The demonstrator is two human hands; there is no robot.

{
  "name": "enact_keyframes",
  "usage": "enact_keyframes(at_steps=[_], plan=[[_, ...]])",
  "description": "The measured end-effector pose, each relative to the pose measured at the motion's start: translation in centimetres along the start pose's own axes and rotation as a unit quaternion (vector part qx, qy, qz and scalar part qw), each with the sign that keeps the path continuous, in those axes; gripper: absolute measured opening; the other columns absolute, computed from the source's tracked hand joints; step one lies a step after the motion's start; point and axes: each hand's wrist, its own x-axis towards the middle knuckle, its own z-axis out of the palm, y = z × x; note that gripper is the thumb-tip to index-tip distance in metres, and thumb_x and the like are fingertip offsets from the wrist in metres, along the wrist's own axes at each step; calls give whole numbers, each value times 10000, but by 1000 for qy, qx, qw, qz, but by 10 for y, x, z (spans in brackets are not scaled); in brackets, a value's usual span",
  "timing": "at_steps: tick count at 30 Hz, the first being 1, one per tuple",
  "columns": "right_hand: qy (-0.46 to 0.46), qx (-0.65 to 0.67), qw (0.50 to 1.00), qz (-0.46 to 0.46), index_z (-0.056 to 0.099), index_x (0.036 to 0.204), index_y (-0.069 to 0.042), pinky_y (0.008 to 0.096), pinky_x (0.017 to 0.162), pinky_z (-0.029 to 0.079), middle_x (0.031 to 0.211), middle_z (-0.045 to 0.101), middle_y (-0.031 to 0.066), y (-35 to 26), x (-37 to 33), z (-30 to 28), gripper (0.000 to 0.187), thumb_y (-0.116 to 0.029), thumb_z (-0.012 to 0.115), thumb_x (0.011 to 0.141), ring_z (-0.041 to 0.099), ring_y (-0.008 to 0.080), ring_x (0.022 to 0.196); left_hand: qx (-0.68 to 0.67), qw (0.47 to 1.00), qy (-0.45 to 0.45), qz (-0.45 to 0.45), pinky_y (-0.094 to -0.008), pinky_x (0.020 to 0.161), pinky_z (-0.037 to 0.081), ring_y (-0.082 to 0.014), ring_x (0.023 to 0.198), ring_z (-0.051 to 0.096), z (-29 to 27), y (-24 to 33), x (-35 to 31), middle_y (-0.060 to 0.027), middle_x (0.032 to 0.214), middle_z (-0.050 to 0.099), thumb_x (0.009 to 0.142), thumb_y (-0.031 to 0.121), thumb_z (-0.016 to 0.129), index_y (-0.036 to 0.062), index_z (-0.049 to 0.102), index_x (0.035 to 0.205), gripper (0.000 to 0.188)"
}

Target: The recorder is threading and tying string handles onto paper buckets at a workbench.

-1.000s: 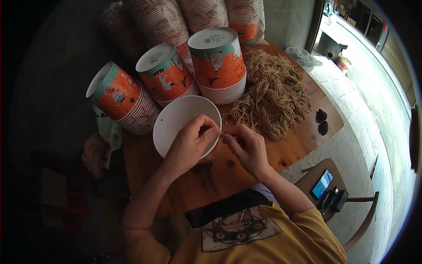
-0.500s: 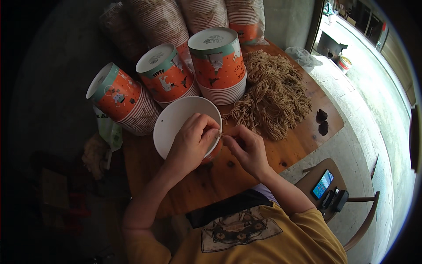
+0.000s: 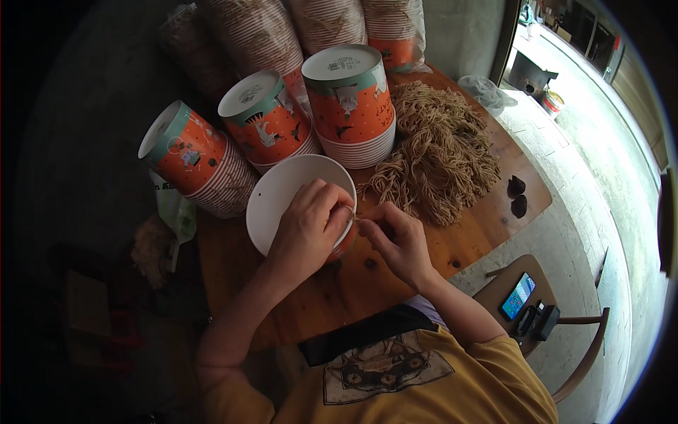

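Note:
A paper bucket, white inside and orange outside, lies tipped with its mouth toward me; a small dark hole shows in its left wall. My left hand reaches across the mouth, thumb and forefinger closed at the right rim on what looks like a thin tan cord. Just outside that rim, my right hand is closed in a pinch on the same cord. The fingertips of both hands nearly meet, and the cord between them is mostly hidden. Beyond the right hand lies a loose heap of tan cords.
Nested stacks of orange buckets stand upside down behind: a left stack, a middle stack and a right stack. Plastic-wrapped stacks rise at the back. Sunglasses lie near the table's right edge. A chair holds a phone.
Both hands keep their pinch at the bucket's rim; the fingers have shifted only very slightly. The bucket stays in place.

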Motion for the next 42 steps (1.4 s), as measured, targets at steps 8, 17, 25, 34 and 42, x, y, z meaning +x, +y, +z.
enact_keyframes(at_steps=[8,17,25,34,42], plan=[[5,18,1000,0,602,906,-7,261,536,459,750,624,77,2,0,-1,126,-113,659,869,581,119,584,-33,999,-12,-11,-326,711,495,-218,840,607,-1,4,0,-93,917,566,858,-27,570,15,559,943,96],[10,59,998,27,595,901,-1,240,540,437,676,592,35,1,1,-3,128,-118,646,890,534,64,591,-65,997,11,-43,-369,696,498,-272,795,623,-1,6,-1,-107,840,607,837,7,619,14,563,910,92],[8,63,998,25,595,903,-3,234,535,426,678,586,30,4,0,-3,126,-119,643,890,516,56,593,-108,991,13,-77,-343,667,507,-230,748,633,4,6,0,-107,820,616,861,26,616,7,572,922,78],[8,137,987,86,601,911,-1,219,579,437,725,603,4,-6,1,-5,129,-127,629,903,537,49,651,-104,992,18,-72,-340,657,503,-227,736,628,6,3,1,-105,823,611,861,23,615,7,573,921,75],[3,55,998,18,636,966,-21,215,572,421,738,570,-13,-1,9,-4,150,-130,674,870,494,42,635,-124,990,20,-62,-343,659,503,-243,744,629,8,6,1,-112,831,606,855,1,611,7,554,947,108]])
